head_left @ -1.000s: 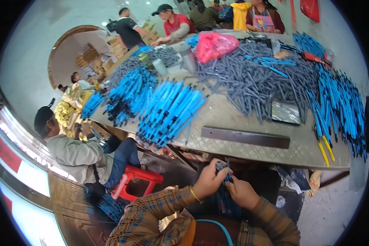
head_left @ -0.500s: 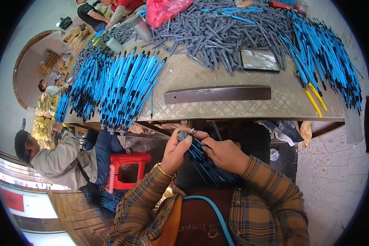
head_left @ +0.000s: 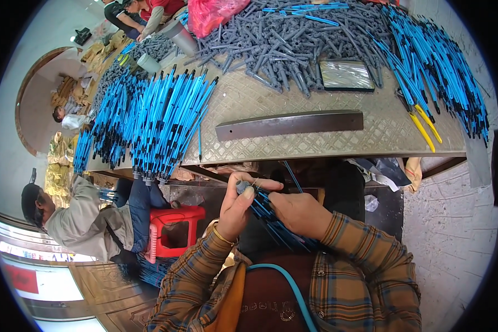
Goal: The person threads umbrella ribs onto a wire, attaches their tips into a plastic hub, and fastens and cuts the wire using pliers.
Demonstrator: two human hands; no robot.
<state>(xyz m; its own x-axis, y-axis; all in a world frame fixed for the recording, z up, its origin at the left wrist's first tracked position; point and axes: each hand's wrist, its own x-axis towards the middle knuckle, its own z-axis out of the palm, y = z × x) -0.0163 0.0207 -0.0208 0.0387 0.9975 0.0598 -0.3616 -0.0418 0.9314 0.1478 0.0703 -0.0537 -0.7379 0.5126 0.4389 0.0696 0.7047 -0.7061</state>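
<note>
Over my lap, my left hand (head_left: 235,209) is closed on a grey plastic fitting (head_left: 242,186), its thumb and bent index finger around the piece. Thin blue rods with black parts (head_left: 268,213) run from beside this fitting down toward my lap, and the two appear to form one bundle. My right hand (head_left: 301,213) is closed over the rods just right of the left hand, fingertips partly hidden. A dark metal bar (head_left: 290,126) lies on the table (head_left: 232,99) beyond my hands.
Fanned blue rods (head_left: 171,122) lie at the table's left, more rods (head_left: 437,72) at the right beside yellow-handled pliers (head_left: 423,124). Grey fittings (head_left: 282,44) are heaped behind a dark-framed rectangular item (head_left: 347,75). A person (head_left: 86,216) sits at left near a red stool (head_left: 174,227).
My right hand has shifted slightly left and down, closer to the left hand. The left index finger reaches farther across the rods. The whole view has tilted slightly.
</note>
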